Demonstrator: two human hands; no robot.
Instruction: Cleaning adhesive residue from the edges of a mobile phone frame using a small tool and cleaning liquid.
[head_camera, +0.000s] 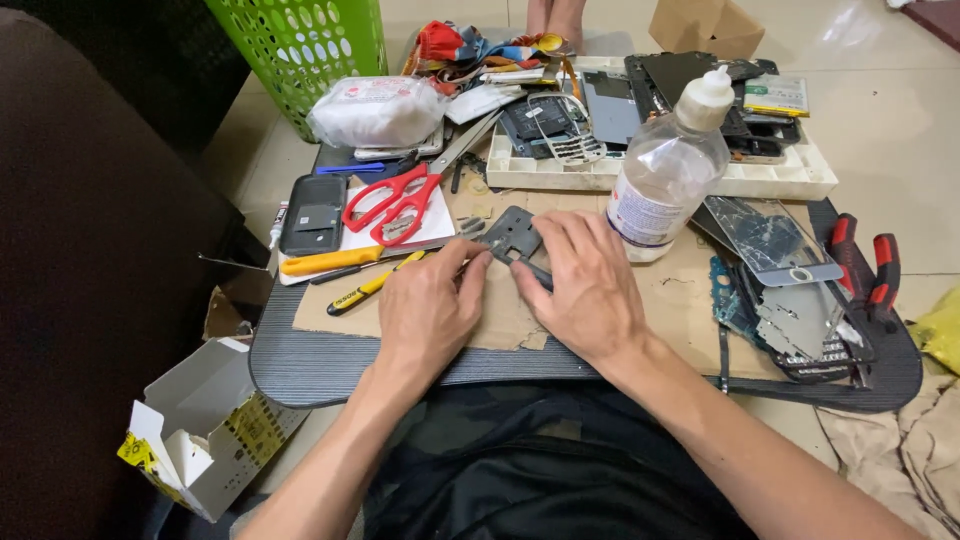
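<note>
while both hands rest on the cardboard sheet (690, 290), the left hand (428, 308) curls loosely, fingertips pinching a thin metal tool at the grey phone frame (510, 238). right hand (590, 285) lies flat, fingers spread over the frame's right edge, pressing it down. frame sits mid-table, just beyond the knuckles. left of it: yellow screwdriver (365, 288), red scissors (393, 205). right: clear bottle (668, 170). beyond: white tray (790, 178) of phone parts, green basket (300, 45).

The right hand (590, 285) covers the lower part of the grey phone frame (512, 240). The green basket (305, 50) is cut off by the top edge. Tray (780, 180) contents are too small to identify.
</note>
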